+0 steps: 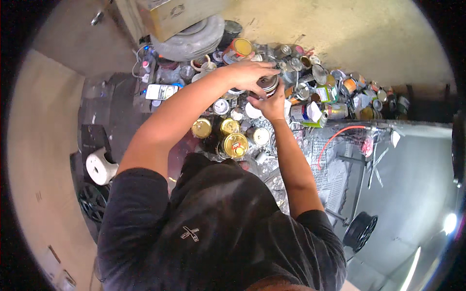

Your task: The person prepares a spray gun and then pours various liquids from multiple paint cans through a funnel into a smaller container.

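Over the crowded worktop both my hands are on a small round container (268, 83) with a dark top and a metallic rim; whether it is a can or a jar is hard to tell. My left hand (248, 75) reaches round its far left side, fingers stretched along the far edge. From the near right, my right hand (273, 103) curls its fingers and thumb round the side. Just below them lies a white round lid or cup (253, 110). Closer to me stand several cans with gold lids (236, 145) and a can with a whitish lid (261, 136).
Cans, jars and cups crowd the worktop, including an orange can with a yellow lid (243, 47). A phone (161, 92) lies at the left. A box (177, 17) rests on a wrapped round stack (189, 41) at the back. A red hose (335, 138) curves at the right.
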The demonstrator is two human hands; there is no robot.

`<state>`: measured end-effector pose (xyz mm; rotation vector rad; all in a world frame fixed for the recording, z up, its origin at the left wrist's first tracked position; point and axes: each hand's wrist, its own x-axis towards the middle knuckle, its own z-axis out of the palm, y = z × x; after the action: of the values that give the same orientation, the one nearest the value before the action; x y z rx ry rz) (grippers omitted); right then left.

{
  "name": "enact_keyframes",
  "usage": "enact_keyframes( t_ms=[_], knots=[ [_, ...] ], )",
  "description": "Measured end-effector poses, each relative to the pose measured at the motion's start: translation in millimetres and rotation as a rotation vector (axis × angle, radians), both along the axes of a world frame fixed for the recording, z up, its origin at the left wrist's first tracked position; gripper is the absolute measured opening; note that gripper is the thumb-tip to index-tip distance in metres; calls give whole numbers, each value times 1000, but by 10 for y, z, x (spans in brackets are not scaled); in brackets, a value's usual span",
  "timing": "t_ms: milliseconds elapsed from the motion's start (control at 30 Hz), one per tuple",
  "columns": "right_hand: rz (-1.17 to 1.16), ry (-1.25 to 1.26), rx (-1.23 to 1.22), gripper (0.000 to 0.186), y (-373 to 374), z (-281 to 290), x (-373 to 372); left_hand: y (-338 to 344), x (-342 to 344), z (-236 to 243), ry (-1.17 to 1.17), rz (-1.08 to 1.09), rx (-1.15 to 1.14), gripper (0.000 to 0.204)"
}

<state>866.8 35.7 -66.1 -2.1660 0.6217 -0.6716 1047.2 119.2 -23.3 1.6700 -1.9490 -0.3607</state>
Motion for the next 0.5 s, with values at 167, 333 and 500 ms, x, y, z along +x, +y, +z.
enact_keyframes(
  t_ms=[167,333,500],
  knots=[
    [-35,-36,-138,117,-118,-21,2,151,-111,359,-37,303,-222,43],
    [-52,1,-185,118,-37,-42,84,405,16,137,-57,355,-61,32],
    [-37,-55,78,118,-53,-43,110,661,286,115,388,589,-298,36]
  ],
)
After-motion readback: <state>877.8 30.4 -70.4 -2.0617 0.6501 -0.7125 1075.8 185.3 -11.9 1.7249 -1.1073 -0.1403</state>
